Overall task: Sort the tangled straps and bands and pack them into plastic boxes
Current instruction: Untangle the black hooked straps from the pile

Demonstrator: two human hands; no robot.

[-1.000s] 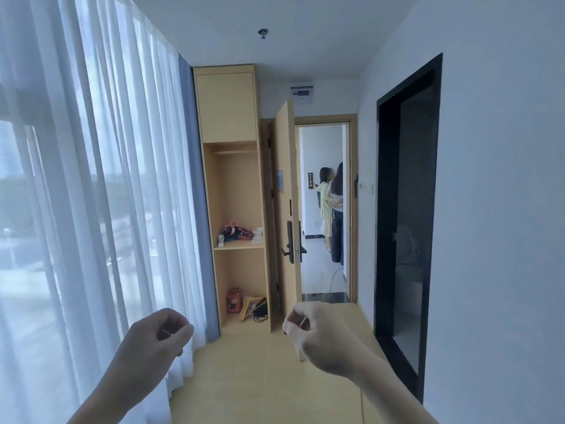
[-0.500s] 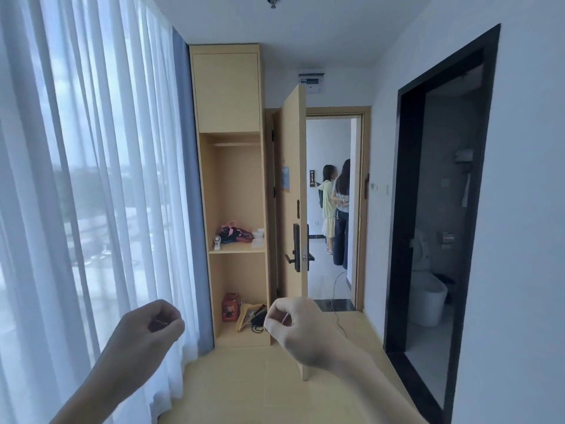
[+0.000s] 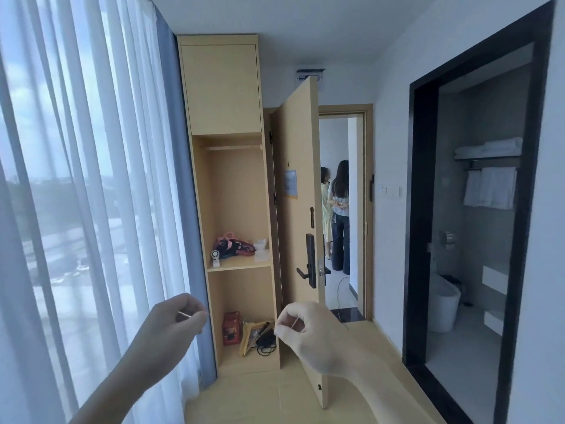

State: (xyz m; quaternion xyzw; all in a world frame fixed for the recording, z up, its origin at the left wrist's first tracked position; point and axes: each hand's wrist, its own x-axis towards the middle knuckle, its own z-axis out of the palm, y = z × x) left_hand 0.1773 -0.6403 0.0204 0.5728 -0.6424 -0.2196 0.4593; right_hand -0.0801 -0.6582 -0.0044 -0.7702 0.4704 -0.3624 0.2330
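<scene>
closer than before, the wardrobe (image 3: 232, 209) now fills the centre of the frame. at the bottom, left hand (image 3: 171, 327) and right hand (image 3: 307, 332) each pinch a thin pale strand (image 3: 184, 314). tangled straps (image 3: 234, 247) lie on the middle shelf, beside clear boxes (image 3: 262, 251).

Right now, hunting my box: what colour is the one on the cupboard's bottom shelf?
The box is red; head view.

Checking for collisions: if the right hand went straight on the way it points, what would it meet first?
Probably the lower part of the open light wooden door, directly behind the right hand in the picture; depth is unclear, so the gap cannot be judged.
</scene>
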